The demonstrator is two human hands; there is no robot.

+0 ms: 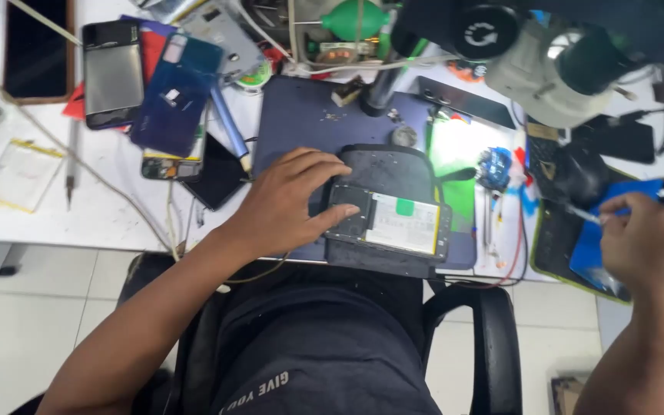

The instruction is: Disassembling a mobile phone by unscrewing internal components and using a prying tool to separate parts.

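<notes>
My left hand (290,201) lies flat on the opened phone (390,223), fingers spread, thumb at its near left corner. Not gripping, just pressing, probably so it won't slide. Phone lies back-off, battery up, on a dark pad (386,173) at the near edge of the purple mat (301,123), right in front of me.

My right hand (647,246) is out to the right, fingers pinched shut on a thin tool (589,215), likely tweezers or a fine brush; tip too small to tell. It hovers over a blue sheet (589,250) on a green-rimmed mat (551,238). A white round thing at the far right edge sits by the knuckles; can't tell if I hold it.

Surface: white bench (101,207), cluttered. Left side has phone backs and screens piled up, a blue cover (174,96) on top. A microscope head (547,69) hangs over the right rear, green blower bulb (355,19) at the back. Wires run across. I'm seated in a black chair (493,338); pale tile floor (17,323) below.
</notes>
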